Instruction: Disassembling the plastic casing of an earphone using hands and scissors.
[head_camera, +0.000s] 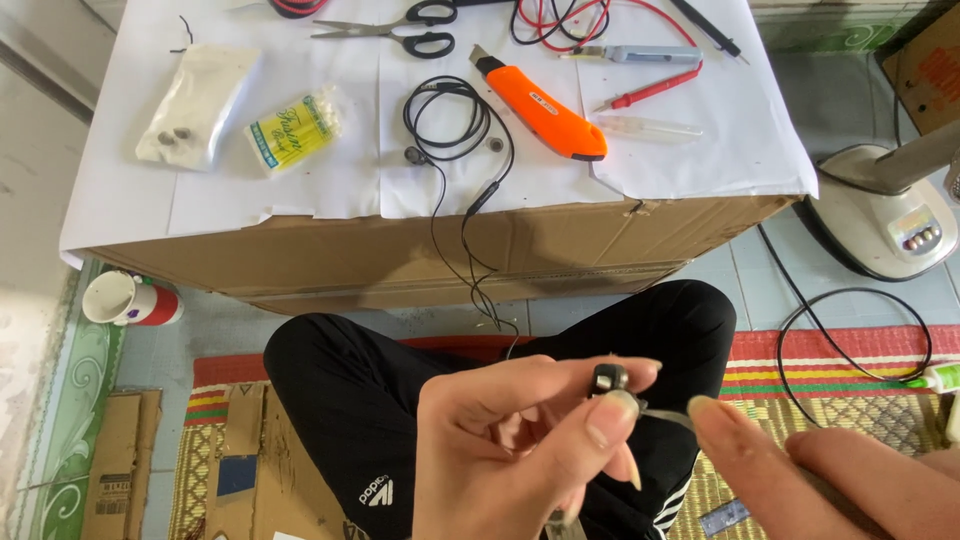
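Between left hand (510, 450) fingertips, earbud (608, 379)

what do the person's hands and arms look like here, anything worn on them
Both hands are bare: no gloves, rings or watch show. The left hand has longish, rounded fingernails. The right hand enters from the lower right edge, with only its fingers in view. No sleeve is visible on either side.

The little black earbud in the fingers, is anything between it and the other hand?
Only a thin metal tool, held by the right hand, whose tip meets the small black earbud pinched by the left hand. Nothing else visible.
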